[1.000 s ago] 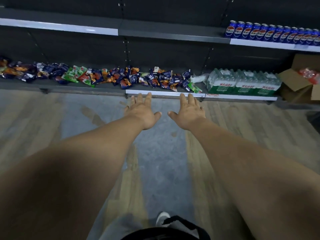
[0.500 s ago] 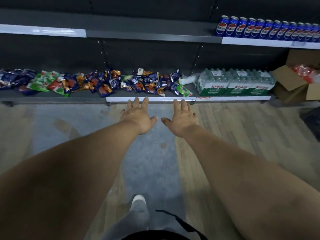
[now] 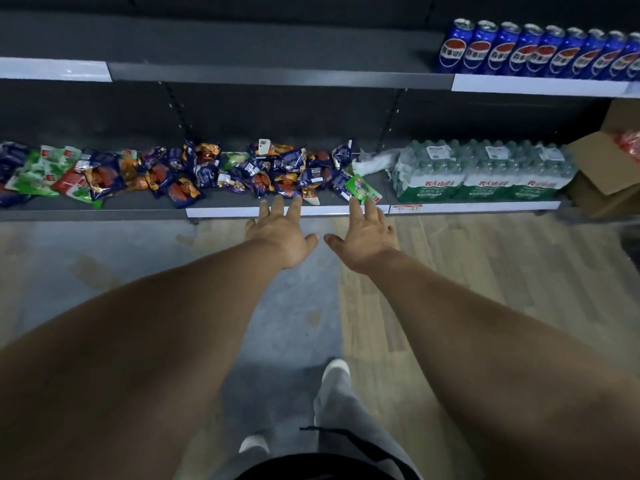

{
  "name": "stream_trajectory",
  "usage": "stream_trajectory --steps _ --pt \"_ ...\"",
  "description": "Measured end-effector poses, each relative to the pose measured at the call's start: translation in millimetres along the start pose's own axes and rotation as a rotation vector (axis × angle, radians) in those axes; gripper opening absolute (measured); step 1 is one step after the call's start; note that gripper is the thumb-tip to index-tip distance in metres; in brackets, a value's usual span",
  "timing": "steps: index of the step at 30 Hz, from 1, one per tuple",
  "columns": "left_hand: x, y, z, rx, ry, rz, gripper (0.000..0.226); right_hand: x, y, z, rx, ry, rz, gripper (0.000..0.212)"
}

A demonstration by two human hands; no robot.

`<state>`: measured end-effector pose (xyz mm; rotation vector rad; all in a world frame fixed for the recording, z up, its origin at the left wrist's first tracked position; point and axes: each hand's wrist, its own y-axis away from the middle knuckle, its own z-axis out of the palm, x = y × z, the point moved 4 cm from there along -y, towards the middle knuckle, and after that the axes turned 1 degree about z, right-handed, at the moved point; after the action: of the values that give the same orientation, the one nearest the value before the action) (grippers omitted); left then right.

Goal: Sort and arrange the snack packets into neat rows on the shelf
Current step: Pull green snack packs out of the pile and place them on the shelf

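Snack packets (image 3: 221,171): loose heap along the bottom shelf (image 3: 104,211), from the left frame edge to about mid-shelf. Mostly dark blue wrappers with orange and red panels; green and red-and-white packets gathered at the left end. Packets overlap, tilted at mixed angles, no rows formed. One green packet (image 3: 363,189) lies apart at the right end of the heap, near the shelf's front edge. A small white tag (image 3: 264,146) stands at the back of the pile. Print on the wrappers too small to read; leftmost packets cut off by the frame.

Left hand (image 3: 282,233): grip wide, fingers straight and spread, holding nothing, fingertips over the shelf's front edge just before the heap.

Right hand (image 3: 367,233): grip wide, fingers straight, holding nothing, fingertips just beside the green packet; contact cannot be judged.

Adjacent stock: shrink-wrapped water bottle packs (image 3: 481,171) on the same shelf to the right; crumpled white plastic (image 3: 372,162) between them and the heap. Blue cans (image 3: 540,51) in a row on the upper shelf. Open cardboard box (image 3: 606,174) at far right, partly cut off.
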<state>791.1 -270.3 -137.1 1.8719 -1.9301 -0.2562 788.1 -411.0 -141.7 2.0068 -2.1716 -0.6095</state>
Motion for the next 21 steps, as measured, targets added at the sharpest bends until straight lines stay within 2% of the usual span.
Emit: stream_trajectory --steps 8,21 --pt "55 -96 -13 -0.023 0.046 -0.03 0.08 41 -106 -34 -0.032 0.037 -0.019 0.086" --pt "42 -243 -10 -0.131 0.055 -0.058 0.08 39 -247 -15 -0.156 0.011 0.009 0.085"
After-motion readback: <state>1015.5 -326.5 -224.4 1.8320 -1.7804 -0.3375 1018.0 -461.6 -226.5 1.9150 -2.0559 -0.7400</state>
